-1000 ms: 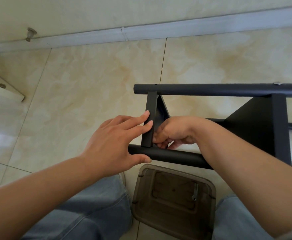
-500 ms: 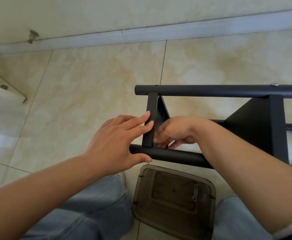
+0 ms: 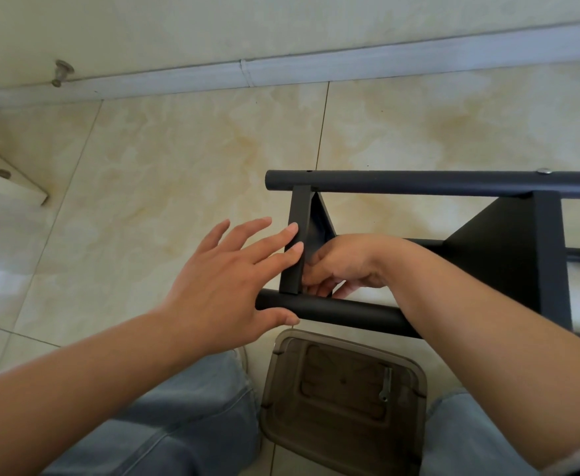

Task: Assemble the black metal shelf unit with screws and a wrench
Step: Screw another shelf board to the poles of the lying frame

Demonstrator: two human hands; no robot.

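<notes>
The black metal shelf unit (image 3: 419,183) lies on its side on the tiled floor, two round tubes running left to right with a flat shelf panel (image 3: 297,235) between them at the left end. My left hand (image 3: 223,280) has straight spread fingers; two fingertips press on the panel's edge and the thumb rests on the near tube (image 3: 343,310). My right hand (image 3: 343,262) reaches behind the panel with curled fingers at the joint above the near tube; what it pinches is hidden. A small wrench (image 3: 386,384) lies in a brown plastic tray (image 3: 281,407) between my knees.
A silver screw head (image 3: 544,171) sits on the far tube at the right. A second shelf panel (image 3: 508,245) stands further right. A white baseboard (image 3: 281,68) runs along the wall. A white board edge (image 3: 7,187) lies at far left. My jeans-clad legs flank the tray.
My left hand's fingers have spread wider apart, still on the panel edge. The right hand stays at the joint behind the panel. The view has shifted slightly.
</notes>
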